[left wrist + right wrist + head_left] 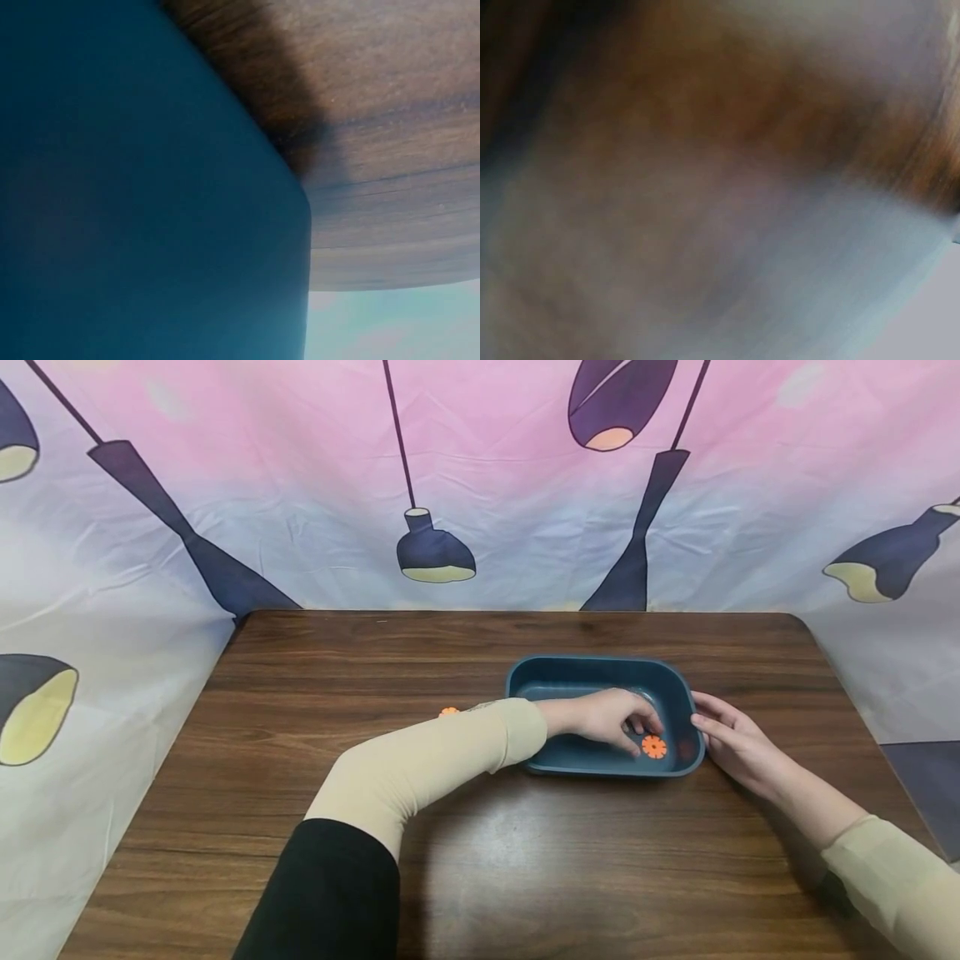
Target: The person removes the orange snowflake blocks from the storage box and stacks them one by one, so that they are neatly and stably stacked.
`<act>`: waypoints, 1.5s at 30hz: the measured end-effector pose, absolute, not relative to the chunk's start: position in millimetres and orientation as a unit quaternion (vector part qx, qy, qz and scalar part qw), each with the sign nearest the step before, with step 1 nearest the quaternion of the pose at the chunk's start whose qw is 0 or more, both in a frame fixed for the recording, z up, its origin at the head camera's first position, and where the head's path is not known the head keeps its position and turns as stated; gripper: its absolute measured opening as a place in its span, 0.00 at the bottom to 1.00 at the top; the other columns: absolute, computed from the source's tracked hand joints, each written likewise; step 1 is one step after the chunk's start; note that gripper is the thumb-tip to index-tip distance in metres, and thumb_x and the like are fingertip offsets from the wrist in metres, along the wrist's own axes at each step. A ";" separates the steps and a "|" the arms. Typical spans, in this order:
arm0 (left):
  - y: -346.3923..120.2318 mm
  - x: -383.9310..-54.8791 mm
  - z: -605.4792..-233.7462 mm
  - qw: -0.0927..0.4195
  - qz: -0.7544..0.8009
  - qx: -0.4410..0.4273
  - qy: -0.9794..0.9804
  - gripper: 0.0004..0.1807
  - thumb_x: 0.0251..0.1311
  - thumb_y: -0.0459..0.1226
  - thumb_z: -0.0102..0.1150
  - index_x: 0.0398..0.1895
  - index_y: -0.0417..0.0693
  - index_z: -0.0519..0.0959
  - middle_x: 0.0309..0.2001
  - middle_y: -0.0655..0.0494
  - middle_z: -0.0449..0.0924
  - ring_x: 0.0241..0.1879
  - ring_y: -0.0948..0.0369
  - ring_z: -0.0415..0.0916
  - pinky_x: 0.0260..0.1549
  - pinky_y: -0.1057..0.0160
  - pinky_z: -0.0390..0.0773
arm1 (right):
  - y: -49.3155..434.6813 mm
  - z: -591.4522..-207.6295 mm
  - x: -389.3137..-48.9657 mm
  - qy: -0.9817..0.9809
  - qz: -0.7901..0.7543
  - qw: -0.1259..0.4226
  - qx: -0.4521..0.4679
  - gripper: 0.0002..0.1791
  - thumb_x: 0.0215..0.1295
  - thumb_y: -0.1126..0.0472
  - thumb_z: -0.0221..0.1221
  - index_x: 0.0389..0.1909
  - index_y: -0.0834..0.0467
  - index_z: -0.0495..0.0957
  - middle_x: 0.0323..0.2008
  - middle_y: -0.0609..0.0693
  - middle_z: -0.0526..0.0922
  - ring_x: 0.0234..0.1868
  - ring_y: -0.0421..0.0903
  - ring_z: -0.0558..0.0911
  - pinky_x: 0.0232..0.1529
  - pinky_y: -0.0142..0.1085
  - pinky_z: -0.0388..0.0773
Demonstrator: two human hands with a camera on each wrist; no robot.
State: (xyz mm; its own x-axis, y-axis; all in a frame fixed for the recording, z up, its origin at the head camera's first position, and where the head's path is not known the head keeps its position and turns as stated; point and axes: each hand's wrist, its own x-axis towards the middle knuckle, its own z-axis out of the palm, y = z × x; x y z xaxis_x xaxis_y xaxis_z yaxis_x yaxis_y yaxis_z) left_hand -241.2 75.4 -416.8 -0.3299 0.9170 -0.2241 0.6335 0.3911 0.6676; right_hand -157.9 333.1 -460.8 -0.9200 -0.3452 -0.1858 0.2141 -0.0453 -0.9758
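Note:
A blue-green rectangular tub [585, 770] sits on the table. My left hand [603, 717] reaches over its near left side, thumb and fingers apart and bent downward inside. Just by those fingertips, an orange notched disc [654, 747] lies in the tub's right part; the hand does not hold it. At the tub's right end, my right hand [738, 747] touches the outer wall and rim with its fingertips and thumb. A second orange piece [448, 711] shows behind the left sleeve, mostly hidden. The left wrist view is largely filled by the tub's wall [150, 187].
The brown wood-grain table [337, 660] extends around the tub, with its far edge behind it. A printed cloth [300, 485] with lamp shapes hangs beyond that edge. My left sleeve [435, 760] crosses the table in front of the tub's left end. The right wrist view is badly blurred.

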 end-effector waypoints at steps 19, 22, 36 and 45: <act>77.6 -236.9 -425.4 0.238 0.154 0.592 0.755 0.28 0.69 0.40 0.71 0.71 0.50 0.78 0.71 0.58 0.78 0.72 0.64 0.70 0.73 0.76 0.62 | 333.1 -463.1 -157.6 0.645 -0.740 0.181 -0.067 0.19 0.86 0.64 0.45 0.64 0.40 0.74 0.59 0.33 0.83 0.60 0.26 0.80 0.58 0.19 0.76; 77.8 -236.4 -424.9 0.235 0.143 0.599 0.752 0.27 0.70 0.41 0.70 0.71 0.51 0.79 0.71 0.59 0.79 0.72 0.64 0.70 0.73 0.76 0.61 | 332.7 -463.5 -157.7 0.638 -0.746 0.179 -0.072 0.20 0.85 0.65 0.45 0.64 0.41 0.74 0.59 0.34 0.84 0.60 0.27 0.80 0.58 0.20 0.77; 79.3 -227.3 -422.0 0.212 0.107 0.585 0.776 0.19 0.70 0.40 0.70 0.63 0.53 0.84 0.61 0.60 0.83 0.60 0.67 0.76 0.64 0.76 0.71 | 332.9 -462.9 -157.1 0.657 -0.730 0.180 -0.054 0.18 0.86 0.63 0.46 0.64 0.40 0.72 0.58 0.33 0.83 0.59 0.26 0.80 0.57 0.20 0.77; 72.8 -234.2 -420.7 0.231 0.126 0.573 0.776 0.11 0.66 0.41 0.74 0.48 0.53 0.85 0.49 0.60 0.79 0.46 0.67 0.74 0.47 0.76 0.74 | 330.9 -461.8 -156.9 0.651 -0.735 0.180 -0.059 0.17 0.86 0.63 0.46 0.65 0.41 0.71 0.58 0.34 0.83 0.59 0.27 0.80 0.58 0.20 0.77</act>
